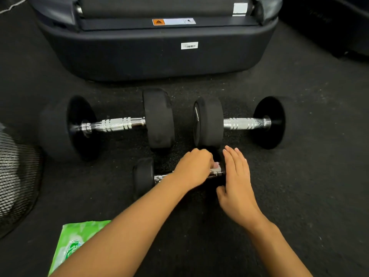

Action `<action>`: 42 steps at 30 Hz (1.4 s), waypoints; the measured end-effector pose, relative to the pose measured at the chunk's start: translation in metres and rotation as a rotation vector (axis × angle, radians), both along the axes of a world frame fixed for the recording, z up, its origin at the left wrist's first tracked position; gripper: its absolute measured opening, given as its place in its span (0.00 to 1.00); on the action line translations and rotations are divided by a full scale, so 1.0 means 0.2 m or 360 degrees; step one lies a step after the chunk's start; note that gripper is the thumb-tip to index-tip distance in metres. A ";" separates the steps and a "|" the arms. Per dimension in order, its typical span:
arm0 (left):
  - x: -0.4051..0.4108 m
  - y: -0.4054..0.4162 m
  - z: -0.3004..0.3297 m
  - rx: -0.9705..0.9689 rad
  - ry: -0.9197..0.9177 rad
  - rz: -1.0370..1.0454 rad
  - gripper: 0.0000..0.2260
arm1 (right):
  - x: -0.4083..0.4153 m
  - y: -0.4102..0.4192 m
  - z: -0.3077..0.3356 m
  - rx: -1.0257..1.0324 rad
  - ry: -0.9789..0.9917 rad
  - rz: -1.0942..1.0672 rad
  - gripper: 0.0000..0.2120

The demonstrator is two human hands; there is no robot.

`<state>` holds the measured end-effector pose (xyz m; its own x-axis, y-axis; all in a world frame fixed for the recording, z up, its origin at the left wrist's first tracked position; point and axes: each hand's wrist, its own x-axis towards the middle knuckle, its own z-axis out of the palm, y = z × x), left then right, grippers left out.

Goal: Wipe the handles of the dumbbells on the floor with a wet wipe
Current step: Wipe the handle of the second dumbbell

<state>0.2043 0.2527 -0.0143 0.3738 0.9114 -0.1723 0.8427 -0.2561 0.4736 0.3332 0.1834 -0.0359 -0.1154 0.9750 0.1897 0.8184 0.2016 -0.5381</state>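
Three dumbbells lie on the black rubber floor [299,196]. The small dumbbell [143,176] sits nearest the person, and the left hand [192,169] is curled round its chrome handle [216,173] with a white wet wipe [216,165] showing at the fingers. The right hand [236,181] rests flat, fingers straight, against that dumbbell's right end — holding nothing. Behind lie the left big dumbbell [115,124] and the right big dumbbell [242,123], end to end, before a dark machine base [151,54]. A green wipe packet [73,240] lies by the left forearm.
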 end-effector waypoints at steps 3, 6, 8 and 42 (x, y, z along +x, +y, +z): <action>0.00 0.00 0.00 -0.0006 -0.0023 -0.0048 0.09 | 0.00 0.00 0.00 -0.0005 0.0008 -0.0016 0.41; -0.04 -0.19 -0.10 0.0531 -0.0125 -0.0075 0.13 | 0.01 0.00 -0.01 0.0010 0.0069 -0.0010 0.40; -0.06 -0.25 -0.22 0.0890 -0.0292 -0.0188 0.12 | 0.01 0.01 -0.01 0.0017 0.0117 0.0007 0.37; -0.06 -0.18 -0.16 0.0644 -0.0300 -0.0224 0.11 | 0.00 0.02 -0.05 0.0168 0.0141 -0.0078 0.23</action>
<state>0.1914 0.2176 -0.0458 0.4891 0.8296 0.2694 0.6955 -0.5573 0.4536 0.3322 0.1865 -0.0460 -0.0463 0.9531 0.2991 0.7791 0.2218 -0.5864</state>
